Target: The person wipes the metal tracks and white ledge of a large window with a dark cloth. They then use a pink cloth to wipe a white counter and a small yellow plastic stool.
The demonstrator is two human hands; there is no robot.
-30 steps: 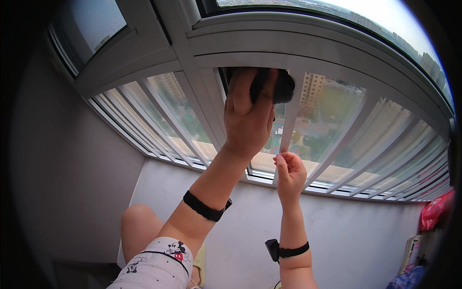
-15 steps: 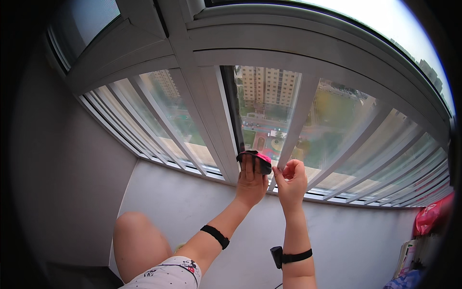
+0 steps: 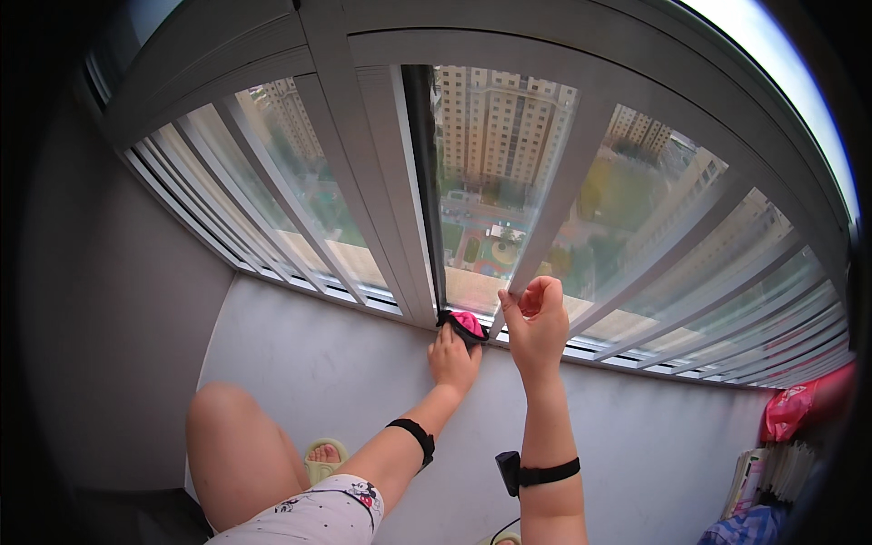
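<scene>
- The left fingers [image 3: 445, 339] are partly spread, with a black-and-pink pad [image 3: 467, 322] gripped between them and the thumb.
- The pad is at the left fingertips, by the lower edge of the tall window pane [image 3: 480, 283], which rises above those fingers.
- The right fingers [image 3: 547, 291] are curled in toward the thumb, just right of and above the pad; I cannot tell whether they have hold of anything.
- A pale window bar [image 3: 561, 173] runs upward from beside the right thumb; contact is unclear.
- Below the right fingers, a black strap [image 3: 549, 474] rings the forearm.
- Below and left of the left fingers is a pale green slipper [image 3: 318, 470].
- Well right of the right fingers is a red bag [image 3: 788, 413].
</scene>
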